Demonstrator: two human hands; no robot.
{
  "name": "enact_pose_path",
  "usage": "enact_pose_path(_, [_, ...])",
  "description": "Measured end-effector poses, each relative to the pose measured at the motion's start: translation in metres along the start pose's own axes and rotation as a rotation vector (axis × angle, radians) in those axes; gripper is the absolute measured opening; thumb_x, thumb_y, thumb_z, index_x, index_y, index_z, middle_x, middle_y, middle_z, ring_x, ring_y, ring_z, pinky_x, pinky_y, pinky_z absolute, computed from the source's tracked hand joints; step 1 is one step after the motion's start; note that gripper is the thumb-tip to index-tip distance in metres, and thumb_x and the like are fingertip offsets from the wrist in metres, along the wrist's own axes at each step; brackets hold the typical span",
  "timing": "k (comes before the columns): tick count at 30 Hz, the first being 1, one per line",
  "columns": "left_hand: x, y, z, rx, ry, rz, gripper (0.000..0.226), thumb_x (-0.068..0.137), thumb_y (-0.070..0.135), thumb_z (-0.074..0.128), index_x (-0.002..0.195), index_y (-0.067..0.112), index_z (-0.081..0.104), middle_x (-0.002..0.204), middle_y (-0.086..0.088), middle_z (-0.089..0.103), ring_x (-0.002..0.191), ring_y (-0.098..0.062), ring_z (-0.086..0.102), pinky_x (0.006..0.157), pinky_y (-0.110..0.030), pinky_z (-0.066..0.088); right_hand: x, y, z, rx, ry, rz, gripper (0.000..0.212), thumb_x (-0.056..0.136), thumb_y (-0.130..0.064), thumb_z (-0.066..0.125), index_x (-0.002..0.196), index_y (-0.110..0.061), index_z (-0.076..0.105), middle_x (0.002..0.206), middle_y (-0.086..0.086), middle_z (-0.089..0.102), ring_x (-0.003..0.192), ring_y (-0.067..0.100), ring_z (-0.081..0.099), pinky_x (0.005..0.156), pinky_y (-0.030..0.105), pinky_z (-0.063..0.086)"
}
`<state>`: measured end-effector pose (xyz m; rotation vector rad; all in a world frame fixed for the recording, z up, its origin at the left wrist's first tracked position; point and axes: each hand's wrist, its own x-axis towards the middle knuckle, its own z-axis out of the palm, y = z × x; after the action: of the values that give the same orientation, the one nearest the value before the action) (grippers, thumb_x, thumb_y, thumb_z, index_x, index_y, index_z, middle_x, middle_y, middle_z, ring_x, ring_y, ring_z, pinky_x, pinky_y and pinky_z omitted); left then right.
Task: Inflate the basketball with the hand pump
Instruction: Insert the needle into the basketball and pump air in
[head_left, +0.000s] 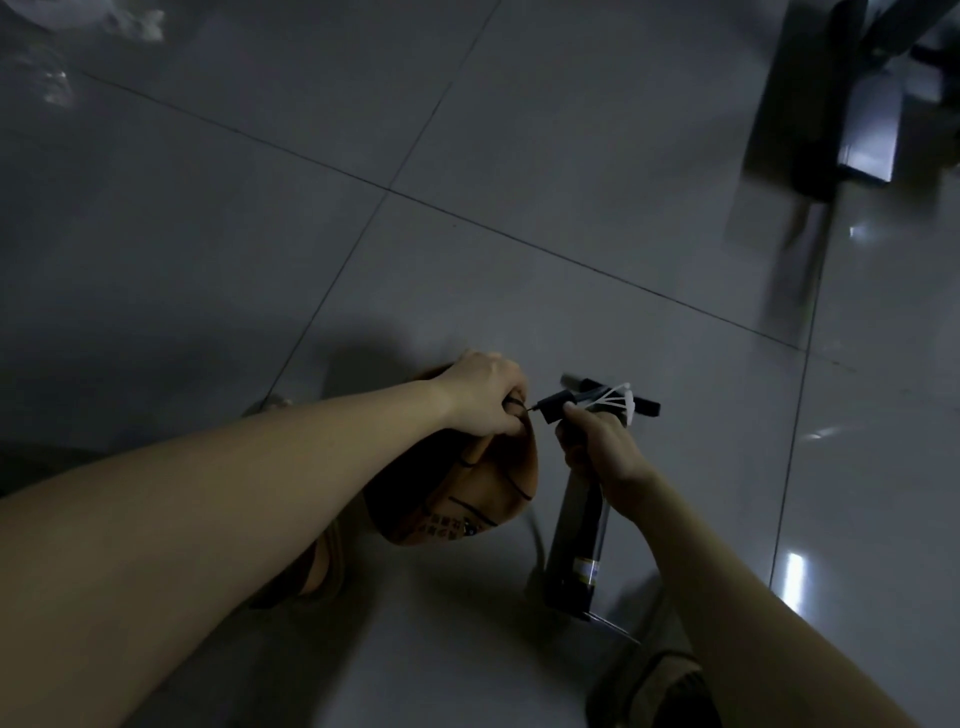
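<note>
Basketball under left hand, pump beside

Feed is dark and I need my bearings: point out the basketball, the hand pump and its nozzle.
basketball (511, 452): head view, upper orange panel.
hand pump (576, 538): head view, middle of the barrel.
nozzle (556, 404): head view, black connector body.

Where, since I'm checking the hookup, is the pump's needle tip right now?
Head view, lower centre: the needle tip reaches the basketball beside the left hand, just left of the right hand gripping the hand pump.
</note>
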<state>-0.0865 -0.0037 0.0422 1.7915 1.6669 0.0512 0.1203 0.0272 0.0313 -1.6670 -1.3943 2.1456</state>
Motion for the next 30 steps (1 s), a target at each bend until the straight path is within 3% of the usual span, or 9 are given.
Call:
enact_pose_path(9, [0.005,-0.003,0.003,0.006,0.006,0.015,0.030,0.077,0.048,0.073,0.095,0.025,0.066,0.093,0.006,0.060,0.091,-0.020,0.055,0.083,-0.037,0.041,0.007,0.004,0.005,-0.006,0.043,-0.035,0.045,0.105,-0.032,0.043,0.064,-0.016,0.048,0.059,0.005,0.035,0.050,0.015,0.029,0.053,0.032,0.017])
enact_pose_path(21, [0.003,-0.002,0.004,0.047,-0.024,0.025,0.026,0.077,0.047,0.069,0.089,0.024,0.064,0.091,0.005,0.059,0.091,-0.021,0.055,0.090,-0.044,0.044,0.006,0.009,0.010,-0.043,0.001,-0.057,0.051,0.107,-0.030,0.038,0.059,-0.018,0.045,0.050,-0.002,0.036,0.043,0.011,0.030,0.045,0.025,0.022])
enact_pose_path(23, [0.003,-0.001,0.003,0.058,-0.030,0.035,0.031,0.078,0.048,0.069,0.098,0.024,0.065,0.097,0.004,0.062,0.098,-0.023,0.056,0.093,-0.044,0.043,0.005,0.007,0.010,-0.058,-0.027,-0.076,0.049,0.108,-0.028,0.037,0.061,-0.017,0.045,0.051,-0.001,0.037,0.044,0.012,0.031,0.046,0.025,0.024])
enact_pose_path(25, [0.002,0.000,0.003,0.059,-0.048,0.053,0.044,0.082,0.047,0.068,0.121,0.028,0.062,0.114,0.003,0.064,0.112,-0.023,0.055,0.100,-0.046,0.039,0.003,0.006,0.008,-0.060,-0.056,-0.072,0.046,0.108,-0.026,0.035,0.065,-0.017,0.046,0.053,-0.001,0.037,0.044,0.011,0.032,0.046,0.024,0.024])
enact_pose_path(27, [0.000,0.002,0.003,0.083,-0.089,0.084,0.064,0.087,0.045,0.064,0.146,0.037,0.042,0.130,0.003,0.060,0.121,-0.023,0.050,0.107,-0.048,0.034,0.003,0.005,0.006,-0.078,-0.062,-0.054,0.044,0.108,-0.027,0.035,0.067,-0.017,0.047,0.053,-0.002,0.038,0.044,0.011,0.032,0.045,0.024,0.024])
enact_pose_path(30, [-0.002,0.006,0.002,0.158,-0.127,0.136,0.075,0.094,0.042,0.058,0.157,0.046,0.017,0.123,0.003,0.058,0.120,-0.022,0.049,0.110,-0.047,0.032,0.002,0.004,0.004,-0.100,-0.074,-0.033,0.043,0.108,-0.027,0.035,0.068,-0.016,0.046,0.054,-0.002,0.037,0.044,0.011,0.030,0.044,0.024,0.023])
